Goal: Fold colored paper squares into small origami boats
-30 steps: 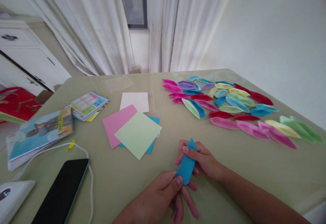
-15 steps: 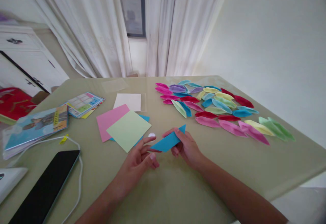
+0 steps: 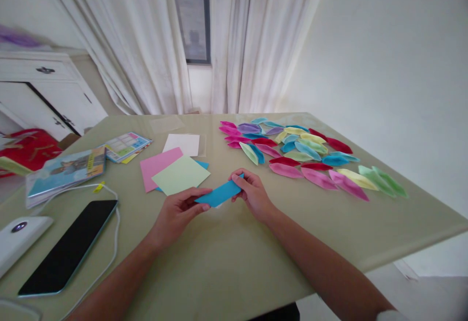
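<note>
A folded blue paper piece [image 3: 218,195] lies low over the olive table [image 3: 234,257], held at both ends. My left hand [image 3: 179,212] pinches its near-left end with thumb and fingers closed. My right hand [image 3: 252,194] grips its far-right end, fingers curled round it. Just beyond my left hand lies a stack of flat paper squares: pale green [image 3: 181,175] on top, pink [image 3: 157,165] and blue beneath.
Several folded paper boats [image 3: 303,158] in pink, red, blue, yellow and green spread over the right of the table. A white sheet [image 3: 182,144], booklets [image 3: 66,172], a black phone [image 3: 69,245] with a white cable and a white device [image 3: 18,238] lie left.
The blue piece has gone from upright to nearly level. My left hand let go of it and has taken its left end again. The view has tilted up.
</note>
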`<state>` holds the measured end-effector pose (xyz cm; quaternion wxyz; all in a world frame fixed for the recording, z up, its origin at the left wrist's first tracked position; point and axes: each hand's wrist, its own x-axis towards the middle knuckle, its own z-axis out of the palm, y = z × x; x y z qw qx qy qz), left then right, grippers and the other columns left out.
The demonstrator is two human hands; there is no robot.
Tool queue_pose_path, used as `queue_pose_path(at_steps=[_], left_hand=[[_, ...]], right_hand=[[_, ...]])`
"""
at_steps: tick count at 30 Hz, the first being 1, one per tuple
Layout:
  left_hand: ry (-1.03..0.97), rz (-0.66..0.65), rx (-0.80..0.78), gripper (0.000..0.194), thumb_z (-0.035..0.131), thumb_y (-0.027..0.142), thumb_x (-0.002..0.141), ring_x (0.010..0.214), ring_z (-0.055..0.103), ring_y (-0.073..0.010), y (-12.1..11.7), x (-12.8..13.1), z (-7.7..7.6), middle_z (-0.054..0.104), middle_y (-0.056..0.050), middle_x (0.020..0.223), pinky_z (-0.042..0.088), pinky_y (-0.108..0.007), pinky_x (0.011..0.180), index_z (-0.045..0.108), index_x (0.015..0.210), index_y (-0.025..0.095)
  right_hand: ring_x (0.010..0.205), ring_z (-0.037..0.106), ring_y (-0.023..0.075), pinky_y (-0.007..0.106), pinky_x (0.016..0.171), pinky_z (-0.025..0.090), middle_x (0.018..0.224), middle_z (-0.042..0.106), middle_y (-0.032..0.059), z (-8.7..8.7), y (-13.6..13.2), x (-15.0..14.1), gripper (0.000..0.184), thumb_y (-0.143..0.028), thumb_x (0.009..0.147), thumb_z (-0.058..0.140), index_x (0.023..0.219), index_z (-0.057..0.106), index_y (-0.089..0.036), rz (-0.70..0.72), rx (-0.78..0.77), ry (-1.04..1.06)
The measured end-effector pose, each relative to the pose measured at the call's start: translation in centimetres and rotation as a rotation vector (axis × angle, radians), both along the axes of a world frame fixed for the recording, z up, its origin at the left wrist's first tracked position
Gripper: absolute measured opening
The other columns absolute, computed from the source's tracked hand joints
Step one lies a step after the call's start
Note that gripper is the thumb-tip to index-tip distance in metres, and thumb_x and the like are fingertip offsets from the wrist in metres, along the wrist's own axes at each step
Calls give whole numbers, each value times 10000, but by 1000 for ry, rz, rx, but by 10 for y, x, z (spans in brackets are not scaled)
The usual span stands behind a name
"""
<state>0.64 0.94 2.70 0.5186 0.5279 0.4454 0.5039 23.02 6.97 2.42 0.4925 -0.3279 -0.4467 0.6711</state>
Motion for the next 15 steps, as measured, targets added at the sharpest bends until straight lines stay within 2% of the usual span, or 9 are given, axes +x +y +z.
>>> queue_pose_path(at_steps=[5, 10, 15], left_hand=[[-61, -60, -21, 344, 957, 329, 697, 743, 728, -172, 1, 0, -2, 774, -11, 826, 567, -248, 672, 727, 924, 211], [-97, -107, -53, 439, 939, 377, 747, 740, 723, -170, -1, 1, -2, 783, -35, 857, 570, -270, 708, 748, 1101, 202], [-152, -81, -66, 450, 916, 366, 800, 750, 712, -149, -2, 0, -5, 775, -35, 827, 562, -248, 737, 766, 1181, 180]], right_hand=[[560, 618, 108, 235, 491, 579, 762, 675, -2, 0, 0, 0, 390, -513, 752, 894, 830, 724, -170, 62, -37, -11], [556, 612, 113, 233, 502, 560, 684, 641, -26, 4, 0, 1, 413, -511, 720, 921, 812, 699, -175, 85, -55, 5], [500, 551, 99, 224, 466, 491, 598, 568, -59, 4, 1, -2, 457, -541, 729, 917, 750, 626, -190, 90, -61, 51]])
